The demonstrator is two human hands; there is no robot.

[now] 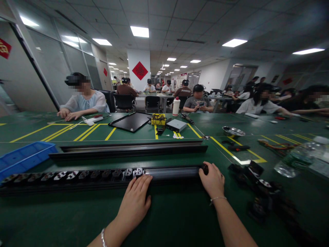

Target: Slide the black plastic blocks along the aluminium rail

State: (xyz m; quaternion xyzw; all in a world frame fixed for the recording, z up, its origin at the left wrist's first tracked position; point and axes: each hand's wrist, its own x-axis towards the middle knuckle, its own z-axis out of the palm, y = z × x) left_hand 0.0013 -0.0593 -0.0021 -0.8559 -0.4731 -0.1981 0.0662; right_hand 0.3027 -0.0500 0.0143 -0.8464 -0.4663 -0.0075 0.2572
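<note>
My left hand lies over the black rail, which stretches along the near edge of the green tabletop and runs out of view toward the left. Its fingers sit close together, thumb apart, with the fingertips at the last of the pale socket-like modules. From there a row of mostly dark modules fills the rail leftward, while the stretch between my hands shows bare, shiny channel.

My right hand is at the rail's right end, thumb and forefinger pinching a small dark piece; I can't make out what it is, and the other fingers curl beside it.

Beyond the rail, farther from the near edge, lies a second black rail, roughly parallel. A blue bin stands toward the tabletop's left edge. To my right, toward the near right corner, there's a blurred heap of black parts, with a clear plastic bottle behind it.
</note>
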